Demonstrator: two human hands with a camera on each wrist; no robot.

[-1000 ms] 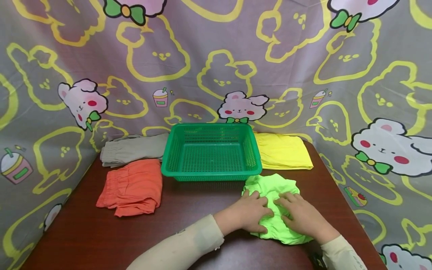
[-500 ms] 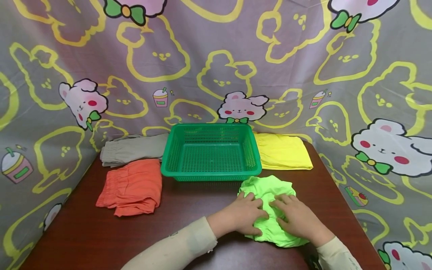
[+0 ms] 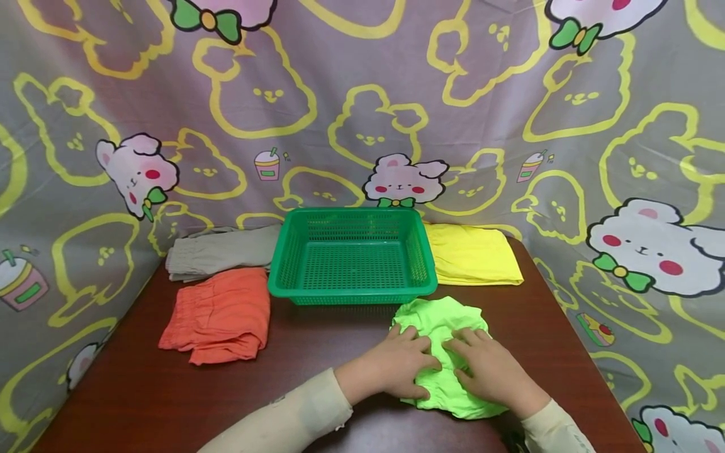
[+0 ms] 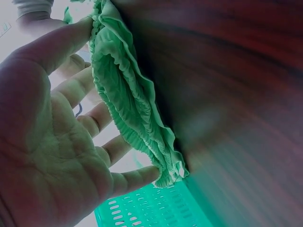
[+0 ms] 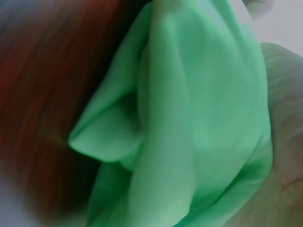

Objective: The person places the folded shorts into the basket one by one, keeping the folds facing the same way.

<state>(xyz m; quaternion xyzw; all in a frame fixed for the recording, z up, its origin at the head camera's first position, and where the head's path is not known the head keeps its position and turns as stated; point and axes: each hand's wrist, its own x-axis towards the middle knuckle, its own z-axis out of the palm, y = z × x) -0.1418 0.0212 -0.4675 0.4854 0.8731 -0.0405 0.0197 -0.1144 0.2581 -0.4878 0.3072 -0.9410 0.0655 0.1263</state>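
A crumpled neon green garment point(image 3: 444, 384) with a gathered elastic edge lies on the table, right of centre. My left hand point(image 3: 399, 362) rests on its left side, fingers spread. On its right side lies my right hand point(image 3: 491, 371), fingers also spread and gently bent. In the left wrist view, the fingertips of the left hand point(image 4: 61, 127) touch the ruffled edge of the garment point(image 4: 128, 94), and the palm stands apart from the cloth. Folds of the garment point(image 5: 203, 118) fill most of the right wrist view; beside them part of the right palm point(image 5: 289, 123) shows, its fingers mostly hidden.
Behind the hands stands a green plastic basket point(image 3: 354, 292) with nothing in it. A folded yellow garment point(image 3: 472, 255) lies to its right. Left of it are a folded grey garment point(image 3: 223, 251) and a folded orange one point(image 3: 221, 318). A patterned curtain point(image 3: 317, 63) surrounds the table.
Both hands and the neon green garment under them have slid to the left and slightly towards me. The basket and the other folded garments have stayed in place.
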